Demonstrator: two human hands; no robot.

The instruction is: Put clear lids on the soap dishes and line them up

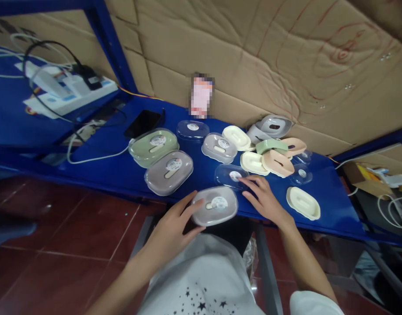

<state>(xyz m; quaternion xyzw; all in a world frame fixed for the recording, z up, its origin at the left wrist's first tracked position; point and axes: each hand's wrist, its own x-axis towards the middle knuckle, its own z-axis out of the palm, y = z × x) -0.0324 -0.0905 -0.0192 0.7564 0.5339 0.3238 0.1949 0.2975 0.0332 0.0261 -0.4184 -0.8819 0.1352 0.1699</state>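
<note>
My left hand [176, 218] grips the left end of a grey oval box with a clear lid [225, 215], which looks like a soap box. A round white label sits on its top, and it is held at the table's front edge. My right hand [265, 197] has its fingers stretched out, the fingertips at the label of a loose clear lid [223, 174]; whether they press on it I cannot tell. Left of the held box are a lidded grey box [158, 177] and a lidded green box [143, 148]. Another lidded grey box [214, 153] stands behind the loose lid.
Cream, peach, green and grey parts [278, 164] are heaped at the right rear, with clear lids [301, 175] beside them. A cream tray [302, 202] lies at the right front. A phone [143, 123], a white cable [99, 158] and a power strip [79, 98] are at the left.
</note>
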